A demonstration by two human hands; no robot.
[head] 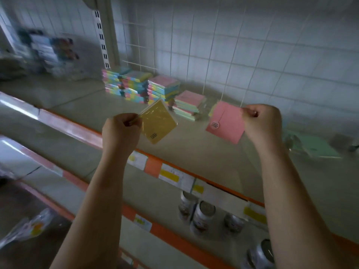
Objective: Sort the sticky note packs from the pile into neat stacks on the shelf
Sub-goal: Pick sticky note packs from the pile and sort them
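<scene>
Head camera looks down on a pale shelf (81, 111) with an orange front edge carrying price labels (169, 174), backed by a white wire grid (194, 45) over white wall tiles; a slotted upright (102, 37) stands at the back left. Both hands are raised above the shelf, well apart. The left hand (121, 133) pinches the corner of a yellow sticky note pack (158, 122) in clear wrap, tilted, with a small dark label near its lower edge. The right hand (261, 123) pinches the edge of a pink sticky note pack (226, 122) bearing a round white sticker, a yellowish layer peeking out behind it. Beyond and between the two grips, neat stacks (139, 85) of pastel packs, pink on top with blue, green and yellow bands, step down in height toward the right hand. Just right of the right hand lies a blurred green pack (314, 145) on the shelf. Below the arms, on a lower shelf, stand several silver-topped cans (203, 215). Blurred hanging goods (48, 51) show far beyond the left hand.
</scene>
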